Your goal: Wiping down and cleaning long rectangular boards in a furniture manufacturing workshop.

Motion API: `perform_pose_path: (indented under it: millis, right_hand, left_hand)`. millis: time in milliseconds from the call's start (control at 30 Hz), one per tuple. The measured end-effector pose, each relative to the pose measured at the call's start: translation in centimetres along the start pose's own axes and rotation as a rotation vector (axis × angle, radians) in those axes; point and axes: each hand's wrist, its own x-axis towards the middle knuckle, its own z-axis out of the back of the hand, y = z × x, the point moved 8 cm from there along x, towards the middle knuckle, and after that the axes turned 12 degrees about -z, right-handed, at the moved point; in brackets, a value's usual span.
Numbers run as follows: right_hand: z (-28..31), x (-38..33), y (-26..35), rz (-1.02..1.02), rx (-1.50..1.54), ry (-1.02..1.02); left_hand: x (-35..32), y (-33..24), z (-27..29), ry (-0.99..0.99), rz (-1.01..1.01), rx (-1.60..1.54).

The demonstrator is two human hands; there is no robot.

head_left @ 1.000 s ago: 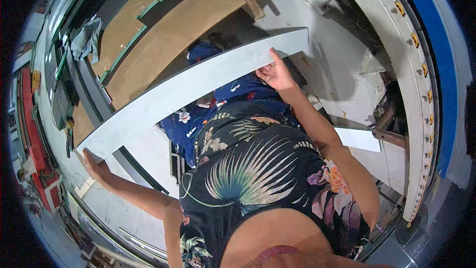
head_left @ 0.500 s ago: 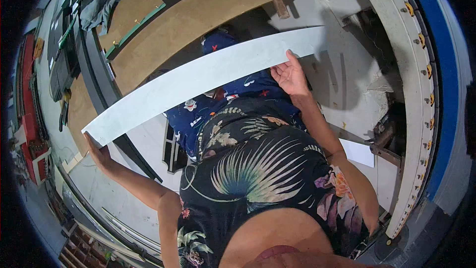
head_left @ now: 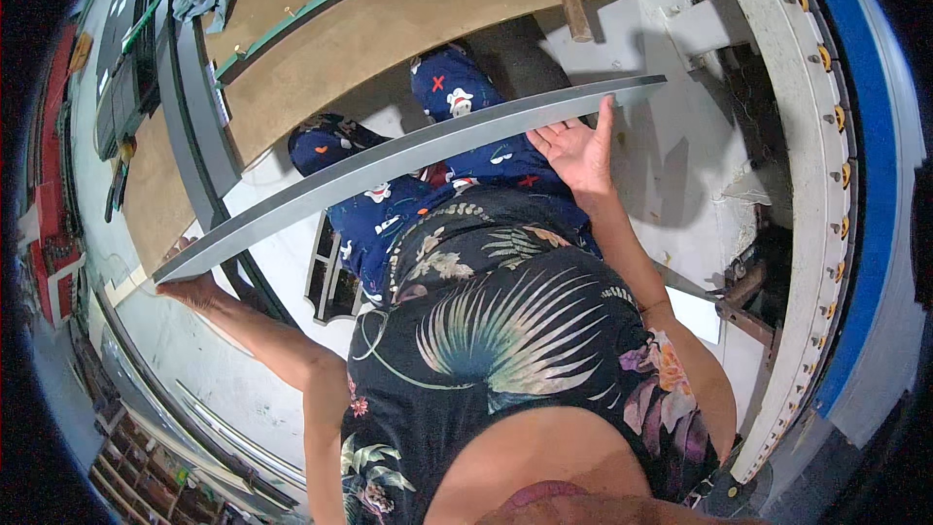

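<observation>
The long grey panel [head_left: 408, 160] runs lengthwise from near left to far right in front of the person, above the brown boards [head_left: 389, 29], its left end gripped by the left hand [head_left: 190, 287] while the open right hand [head_left: 580, 151] presses flat near its right end.

- I see one long grey strip [head_left: 408, 157], thin and flat, turned nearly edge-on.
- It runs slantwise across my front, lower at my left, higher at my right.
- It hangs in the air above my legs, held at both ends.
</observation>
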Motion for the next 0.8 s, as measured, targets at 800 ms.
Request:
perform_pose_path:
  millis: [800]
  right_hand:
    - [2.7,0.6,0.5,-0.088,0.109,-0.136]
  left_hand:
    - [-0.7,1.4,-8.7,0.079,0.022,-0.062]
